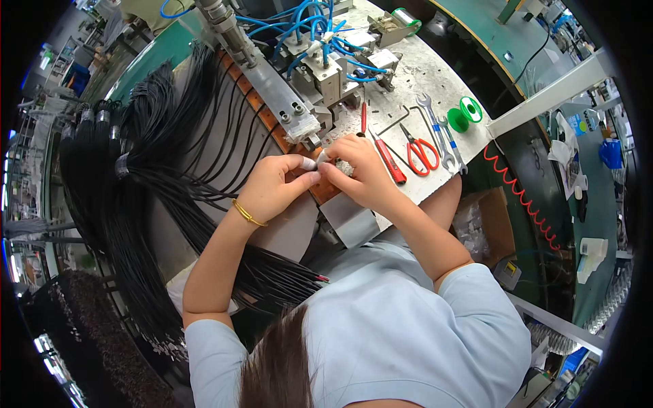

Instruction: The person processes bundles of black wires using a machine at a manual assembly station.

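Observation:
My left hand (272,185), a yellow bangle (248,213) at its wrist, pinches thumb and index finger together. White wrapping covers that index fingertip. Close against it, my right hand (360,170) has its fingers curled and thumb pressed in; both meet just below the tip of a metal press head (299,124). Whatever sits between the fingertips is too small and covered to make out. Beneath the hands runs a brown strip (272,138) at the bench edge. Thin black cables (218,160) fan toward it from a thick tied bundle (132,163) on the left.
Blue air tubes (299,27) feed the metal fixture (330,78). Right of my hands lie a red-handled knife (391,163), red-handled scissors (423,158), wrenches (437,129) and a green spool (471,109). A cardboard box (496,221) stands below, and a red coiled hose (520,197) hangs nearby.

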Demonstrator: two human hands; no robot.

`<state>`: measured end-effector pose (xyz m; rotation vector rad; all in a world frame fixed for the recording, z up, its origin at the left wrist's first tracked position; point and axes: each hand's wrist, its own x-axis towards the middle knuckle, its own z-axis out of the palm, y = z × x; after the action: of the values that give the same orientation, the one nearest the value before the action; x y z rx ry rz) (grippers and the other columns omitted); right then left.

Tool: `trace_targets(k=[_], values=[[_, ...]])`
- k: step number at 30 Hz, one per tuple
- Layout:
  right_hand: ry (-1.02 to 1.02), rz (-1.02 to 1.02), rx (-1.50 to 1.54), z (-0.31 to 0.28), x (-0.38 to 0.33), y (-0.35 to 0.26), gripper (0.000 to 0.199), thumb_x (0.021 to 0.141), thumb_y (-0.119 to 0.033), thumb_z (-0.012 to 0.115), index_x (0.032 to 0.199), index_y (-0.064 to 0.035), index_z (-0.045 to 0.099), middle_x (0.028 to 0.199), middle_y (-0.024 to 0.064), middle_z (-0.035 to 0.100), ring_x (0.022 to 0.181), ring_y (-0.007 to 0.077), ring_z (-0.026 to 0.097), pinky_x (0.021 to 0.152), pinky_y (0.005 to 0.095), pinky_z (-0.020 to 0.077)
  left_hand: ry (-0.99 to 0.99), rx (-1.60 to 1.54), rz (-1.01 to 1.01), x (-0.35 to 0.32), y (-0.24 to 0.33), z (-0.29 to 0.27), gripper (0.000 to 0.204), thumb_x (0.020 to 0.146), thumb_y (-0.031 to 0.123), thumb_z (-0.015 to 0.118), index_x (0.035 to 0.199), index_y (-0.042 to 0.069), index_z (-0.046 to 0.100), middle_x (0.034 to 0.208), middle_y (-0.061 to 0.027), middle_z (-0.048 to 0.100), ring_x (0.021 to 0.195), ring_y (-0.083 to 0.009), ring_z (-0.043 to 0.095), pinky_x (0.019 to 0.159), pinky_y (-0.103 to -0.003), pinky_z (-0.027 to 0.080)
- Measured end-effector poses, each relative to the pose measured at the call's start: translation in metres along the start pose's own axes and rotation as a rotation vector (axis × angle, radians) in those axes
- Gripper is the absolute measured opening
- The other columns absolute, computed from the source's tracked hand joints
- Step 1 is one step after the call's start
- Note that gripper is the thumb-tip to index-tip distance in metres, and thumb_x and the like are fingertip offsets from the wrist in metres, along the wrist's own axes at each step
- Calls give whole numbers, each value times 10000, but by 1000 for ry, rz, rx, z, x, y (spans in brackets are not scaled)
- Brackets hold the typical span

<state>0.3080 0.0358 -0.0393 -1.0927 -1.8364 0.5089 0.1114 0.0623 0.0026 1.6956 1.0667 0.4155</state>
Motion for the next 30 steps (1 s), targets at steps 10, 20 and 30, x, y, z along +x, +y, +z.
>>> trace_targets(k=[10, 20, 30], values=[[-78, 27, 47, -7, 1, -12, 102, 755, -89, 660, 835, -62, 603, 772, 39, 602, 802, 221, 558, 745, 339, 379, 144, 8, 8, -2, 6, 6, 168, 832, 140, 655, 835, -27, 627, 598, -5, 552, 526, -27, 448, 497, -215, 376], [-26, 94, 61, -9, 3, -6, 146, 841, -165, 615, 825, -26, 571, 762, 76, 571, 767, 211, 554, 729, 330, 398, 211, 21, 82, -6, 15, 11, 162, 832, 142, 637, 847, -20, 635, 638, -16, 577, 496, -35, 417, 470, -229, 349], [-133, 226, 333, -15, -1, 1, 280, 925, -275, 553, 845, -6, 559, 755, 82, 545, 745, 150, 520, 677, 298, 405, 104, 141, 59, -4, 9, -1, 228, 823, 190, 663, 926, -13, 673, 667, -65, 615, 550, -97, 524, 536, -254, 422]])
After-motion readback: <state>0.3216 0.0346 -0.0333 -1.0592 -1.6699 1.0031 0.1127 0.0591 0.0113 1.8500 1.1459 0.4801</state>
